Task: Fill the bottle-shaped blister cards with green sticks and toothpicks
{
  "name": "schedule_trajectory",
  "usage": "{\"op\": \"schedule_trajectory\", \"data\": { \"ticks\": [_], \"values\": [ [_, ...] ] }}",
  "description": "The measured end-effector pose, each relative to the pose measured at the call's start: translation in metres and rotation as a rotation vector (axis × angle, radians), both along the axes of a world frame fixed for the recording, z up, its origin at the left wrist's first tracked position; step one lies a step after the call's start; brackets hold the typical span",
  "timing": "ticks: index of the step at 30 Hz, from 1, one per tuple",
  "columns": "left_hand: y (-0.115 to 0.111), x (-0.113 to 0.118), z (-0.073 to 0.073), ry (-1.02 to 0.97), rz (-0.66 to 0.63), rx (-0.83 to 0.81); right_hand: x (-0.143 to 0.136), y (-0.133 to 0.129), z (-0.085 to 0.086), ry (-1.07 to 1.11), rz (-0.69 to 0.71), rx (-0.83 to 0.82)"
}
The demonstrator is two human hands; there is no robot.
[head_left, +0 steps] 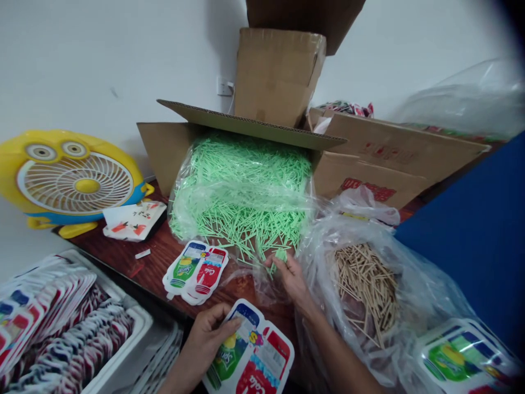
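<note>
My left hand [211, 339] grips a flat printed pouch [250, 355] by its upper left edge, thumb on its face. One half of the pouch is green and blue with "Sprite", the other red with "Cola". At the front of the pile, my right hand [289, 273] has its fingers closed on a few light green sticks [280, 255]. Many more green sticks [241, 180] spill from a clear bag in an open cardboard box. Between my hands and the fan lies a small stack of similar pouches [197, 272] on the dark wooden table.
A clear bag of brown sticks [367, 284] lies at the right, with more pouches [463, 355] beyond it. A white bin [139, 320] packed with pouches stands lower left. The yellow fan [86, 186], a paper packet [135, 220] and cardboard boxes [276, 76] sit farther back.
</note>
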State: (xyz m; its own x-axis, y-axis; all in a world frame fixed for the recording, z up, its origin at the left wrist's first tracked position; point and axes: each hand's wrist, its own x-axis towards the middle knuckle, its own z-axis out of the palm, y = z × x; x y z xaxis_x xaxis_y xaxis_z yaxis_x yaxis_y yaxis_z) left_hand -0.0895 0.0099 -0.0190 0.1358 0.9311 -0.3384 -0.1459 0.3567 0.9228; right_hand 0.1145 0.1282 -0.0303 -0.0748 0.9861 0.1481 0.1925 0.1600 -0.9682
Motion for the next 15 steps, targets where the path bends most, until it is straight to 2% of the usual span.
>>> {"op": "schedule_trajectory", "data": {
  "ticks": [7, 11, 15],
  "values": [
    [-0.001, 0.006, 0.013, 0.184, -0.08, 0.099, 0.0, -0.041, 0.031, 0.175, 0.217, -0.036],
    [-0.001, 0.011, 0.024, 0.25, -0.126, 0.129, 0.003, -0.057, 0.04, 0.247, 0.289, -0.062],
    [-0.002, 0.017, 0.037, 0.288, -0.162, 0.199, 0.008, -0.07, 0.045, 0.226, 0.307, -0.057]
  ]
}}
